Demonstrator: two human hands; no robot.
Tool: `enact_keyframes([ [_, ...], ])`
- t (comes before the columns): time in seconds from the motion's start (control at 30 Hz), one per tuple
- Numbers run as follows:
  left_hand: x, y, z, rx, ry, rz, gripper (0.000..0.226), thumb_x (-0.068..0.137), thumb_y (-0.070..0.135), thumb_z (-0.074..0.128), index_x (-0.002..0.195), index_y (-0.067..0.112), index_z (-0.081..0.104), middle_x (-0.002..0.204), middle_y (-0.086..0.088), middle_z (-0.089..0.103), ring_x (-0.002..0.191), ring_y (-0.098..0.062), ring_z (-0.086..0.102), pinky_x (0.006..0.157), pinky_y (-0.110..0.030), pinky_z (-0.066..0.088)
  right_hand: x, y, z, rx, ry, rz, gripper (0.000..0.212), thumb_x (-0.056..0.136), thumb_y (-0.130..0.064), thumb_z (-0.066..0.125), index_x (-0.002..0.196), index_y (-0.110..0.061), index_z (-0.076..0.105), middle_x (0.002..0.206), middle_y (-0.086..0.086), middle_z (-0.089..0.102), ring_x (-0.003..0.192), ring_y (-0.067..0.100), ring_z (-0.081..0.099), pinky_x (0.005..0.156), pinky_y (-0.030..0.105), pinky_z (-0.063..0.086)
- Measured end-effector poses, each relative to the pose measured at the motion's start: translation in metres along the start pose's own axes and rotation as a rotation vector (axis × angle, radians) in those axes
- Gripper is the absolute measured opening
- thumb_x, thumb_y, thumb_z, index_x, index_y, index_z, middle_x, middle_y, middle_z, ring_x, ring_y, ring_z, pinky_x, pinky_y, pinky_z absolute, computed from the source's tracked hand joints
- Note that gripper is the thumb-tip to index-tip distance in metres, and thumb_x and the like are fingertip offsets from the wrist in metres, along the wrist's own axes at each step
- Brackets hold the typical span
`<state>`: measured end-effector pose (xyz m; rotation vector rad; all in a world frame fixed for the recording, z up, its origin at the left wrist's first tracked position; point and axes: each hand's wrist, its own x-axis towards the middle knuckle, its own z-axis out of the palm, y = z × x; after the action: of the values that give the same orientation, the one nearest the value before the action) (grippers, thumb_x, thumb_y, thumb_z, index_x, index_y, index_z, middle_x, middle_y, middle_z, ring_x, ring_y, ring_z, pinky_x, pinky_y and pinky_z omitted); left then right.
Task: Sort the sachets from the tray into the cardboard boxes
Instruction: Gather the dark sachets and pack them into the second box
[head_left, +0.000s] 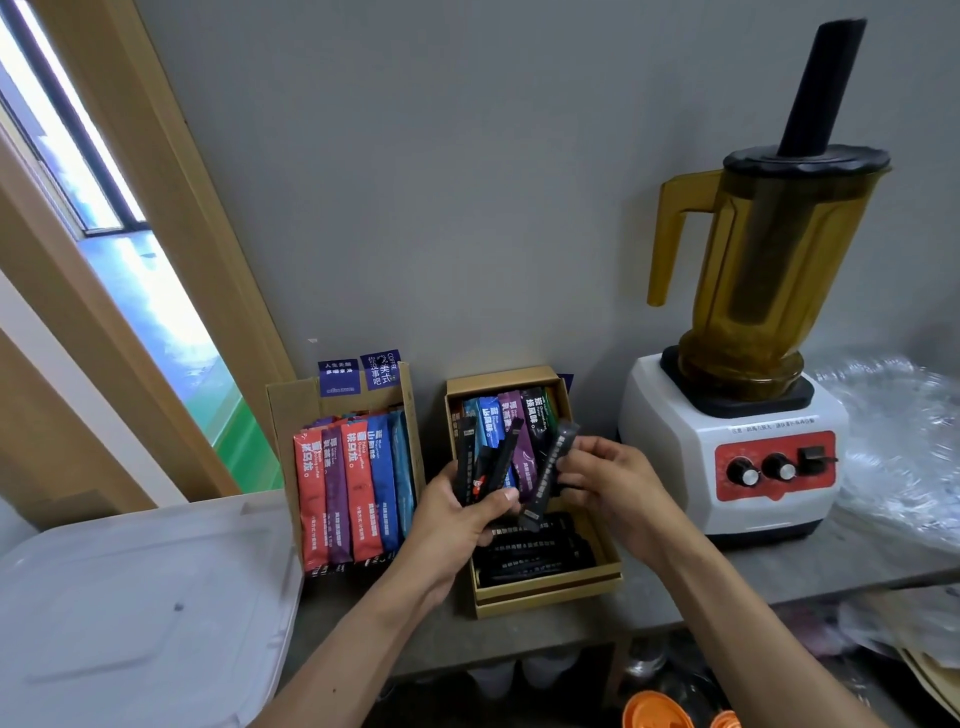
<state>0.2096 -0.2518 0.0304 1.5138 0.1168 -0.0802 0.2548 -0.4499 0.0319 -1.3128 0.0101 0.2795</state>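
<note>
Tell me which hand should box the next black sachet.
Right: the right hand pinches one slim black sachet over the open tan cardboard box; the left hand grips a bundle of sachets.

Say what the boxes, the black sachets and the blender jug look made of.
Left box and right box: matte tan cardboard, with folded edges. Black sachets: probably plastic or foil film, thin, slightly glossy, with sealed ends. Jug: translucent amber plastic, likely; the black tamper shows through its wall.
</note>
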Motion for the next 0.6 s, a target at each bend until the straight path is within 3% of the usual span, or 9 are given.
enact_keyframes([
  [0.07, 0.0, 0.001, -0.003, -0.055, 0.016, -0.022, 0.041, 0.089, 0.015, 0.077, 0.127, 0.01, 0.059, 0.094, -0.006, 0.076, 0.082, -0.013, 0.073, 0.053, -0.018, 0.045, 0.0, -0.002, -0.003, -0.063, 0.057, -0.028, 0.018, 0.096, -0.011, 0.069, 0.113, -0.006, 0.064, 0.1, 0.013, 0.078, 0.079, 0.016, 0.076, 0.061, 0.026, 0.058],
  [0.17, 0.001, 0.003, -0.008, -0.122, 0.041, -0.064, 0.033, 0.094, 0.022, 0.072, 0.119, 0.004, 0.062, 0.087, -0.006, 0.068, 0.073, -0.01, 0.064, 0.049, -0.019, 0.04, 0.003, 0.0, -0.007, -0.348, 0.053, -0.12, 0.018, 0.092, -0.013, 0.074, 0.109, -0.013, 0.067, 0.101, 0.012, 0.076, 0.09, 0.02, 0.077, 0.073, 0.035, 0.064],
  [0.3, 0.004, 0.005, -0.015, -0.309, -0.006, -0.119, 0.029, 0.103, 0.019, 0.055, 0.12, -0.003, 0.058, 0.083, -0.01, 0.063, 0.066, -0.014, 0.059, 0.043, -0.019, 0.038, 0.003, 0.009, -0.006, -0.724, -0.208, -0.146, 0.02, 0.088, -0.013, 0.079, 0.103, -0.014, 0.067, 0.099, 0.003, 0.078, 0.096, 0.012, 0.075, 0.087, 0.037, 0.063],
  [0.43, 0.006, 0.004, -0.017, -0.297, 0.027, -0.125, 0.034, 0.104, 0.016, 0.05, 0.127, -0.009, 0.053, 0.075, -0.012, 0.063, 0.061, -0.016, 0.054, 0.04, -0.02, 0.037, 0.001, 0.013, 0.003, -0.687, -0.431, -0.077, 0.031, 0.084, -0.009, 0.083, 0.108, -0.005, 0.064, 0.1, 0.007, 0.08, 0.099, 0.016, 0.077, 0.089, 0.033, 0.061],
  [0.53, 0.003, 0.004, -0.015, -0.214, 0.057, -0.125, 0.026, 0.104, 0.017, 0.055, 0.121, -0.003, 0.055, 0.076, -0.016, 0.069, 0.063, -0.02, 0.052, 0.044, -0.022, 0.038, 0.002, 0.014, 0.005, -0.71, -0.262, -0.194, 0.025, 0.084, -0.02, 0.085, 0.101, -0.012, 0.069, 0.1, 0.002, 0.079, 0.096, 0.011, 0.075, 0.081, 0.03, 0.062],
  [0.6, 0.0, 0.004, -0.013, -0.182, 0.062, -0.114, 0.021, 0.103, 0.016, 0.058, 0.12, 0.003, 0.057, 0.084, -0.018, 0.074, 0.069, -0.022, 0.059, 0.048, -0.023, 0.041, 0.001, 0.013, 0.008, -0.572, -0.111, -0.243, 0.017, 0.091, -0.031, 0.077, 0.097, -0.016, 0.073, 0.097, 0.0, 0.078, 0.093, 0.01, 0.075, 0.079, 0.034, 0.063],
])
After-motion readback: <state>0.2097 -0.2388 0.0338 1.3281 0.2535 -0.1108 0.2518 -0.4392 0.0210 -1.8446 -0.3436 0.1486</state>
